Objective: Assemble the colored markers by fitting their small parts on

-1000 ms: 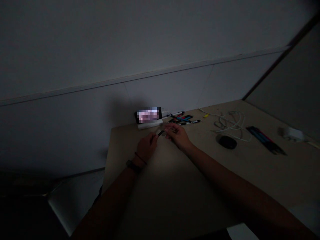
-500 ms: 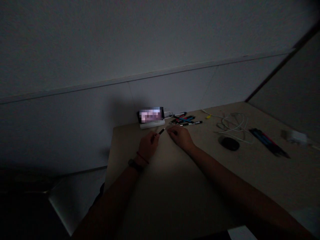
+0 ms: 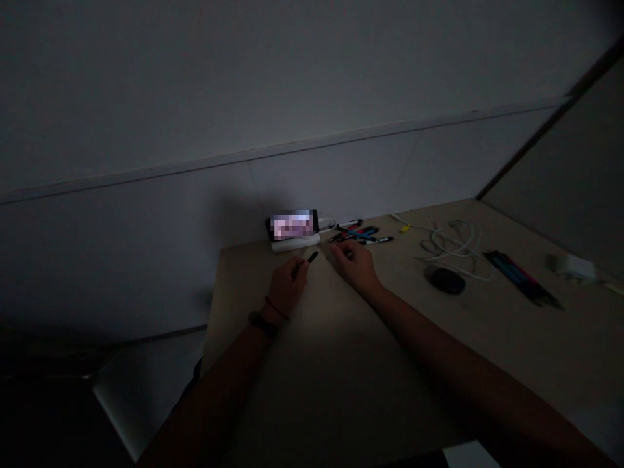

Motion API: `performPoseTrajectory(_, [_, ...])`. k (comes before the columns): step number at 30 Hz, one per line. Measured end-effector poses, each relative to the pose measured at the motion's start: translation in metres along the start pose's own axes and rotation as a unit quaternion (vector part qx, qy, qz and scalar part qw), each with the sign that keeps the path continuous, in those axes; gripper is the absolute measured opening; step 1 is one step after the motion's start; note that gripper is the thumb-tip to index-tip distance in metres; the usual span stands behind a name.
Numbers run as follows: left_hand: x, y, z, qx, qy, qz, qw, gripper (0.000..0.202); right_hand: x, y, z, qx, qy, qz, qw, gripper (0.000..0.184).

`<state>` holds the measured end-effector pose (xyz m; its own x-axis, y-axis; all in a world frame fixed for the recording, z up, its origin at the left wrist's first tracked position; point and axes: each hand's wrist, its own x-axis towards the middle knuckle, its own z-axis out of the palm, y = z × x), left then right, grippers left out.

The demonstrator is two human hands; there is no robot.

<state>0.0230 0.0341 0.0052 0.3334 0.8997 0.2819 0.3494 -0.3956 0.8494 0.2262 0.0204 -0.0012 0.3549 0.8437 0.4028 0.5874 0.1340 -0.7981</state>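
Note:
My left hand (image 3: pixel 286 284), with a dark watch (image 3: pixel 263 324) and a red band at the wrist, is closed around a slim black pen (image 3: pixel 312 257). One end of it sticks out toward the upper right. Just to the right, a small gap away from that end, is my right hand (image 3: pixel 359 268). Its fingers are curled together and slightly blurred; whatever they may pinch is too small to make out. Behind the right hand lies a loose pile of pens (image 3: pixel 355 233), black, white, red and blue. A lit phone (image 3: pixel 292 225) leans above a white block (image 3: pixel 296 244) behind my left hand.
On the right of the desk (image 3: pixel 341 364) are a black computer mouse (image 3: pixel 447 281), a tangled white cable (image 3: pixel 455 246), a row of dark, blue and red pens (image 3: pixel 522 279) and a white adapter (image 3: pixel 576 268). A pale wall (image 3: pixel 341 175) borders the back. The room is dim.
My right hand has drawn slightly away from the pen's end, so the gap between them is wider. My left hand stays nearly in place, still holding the pen.

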Motion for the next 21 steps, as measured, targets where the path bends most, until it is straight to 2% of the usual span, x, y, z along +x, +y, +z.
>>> performPoseTrajectory(2, [0.000, -0.002, 0.000, -0.010, 0.010, 0.001, 1.000, 0.030, -0.004, -0.007, 0.001, 0.066, 0.009, 0.026, 0.997, 0.051])
performPoseTrajectory(3, [0.000, -0.003, 0.001, -0.015, 0.013, 0.002, 1.000, 0.029, -0.007, -0.010, 0.003, 0.097, -0.011, 0.036, 0.995, 0.056])
performPoseTrajectory(7, [0.000, -0.005, 0.001, -0.031, -0.009, 0.021, 0.999, 0.025, -0.021, -0.024, 0.011, 0.177, -0.184, 0.053, 0.966, 0.067])
performPoseTrajectory(10, [-0.002, -0.004, 0.001, -0.009, -0.036, 0.060, 0.998, 0.021, -0.025, -0.031, 0.013, 0.174, -0.254, 0.053, 0.950, 0.073])
performPoseTrajectory(16, [-0.002, -0.005, 0.002, 0.027, -0.039, 0.087, 0.995, 0.019, -0.021, -0.032, 0.010, 0.159, -0.255, 0.080, 0.950, 0.077])
performPoseTrajectory(21, [-0.002, -0.003, 0.002, 0.036, -0.031, 0.074, 0.996, 0.016, -0.021, -0.030, 0.010, 0.167, -0.229, 0.098, 0.954, 0.077])
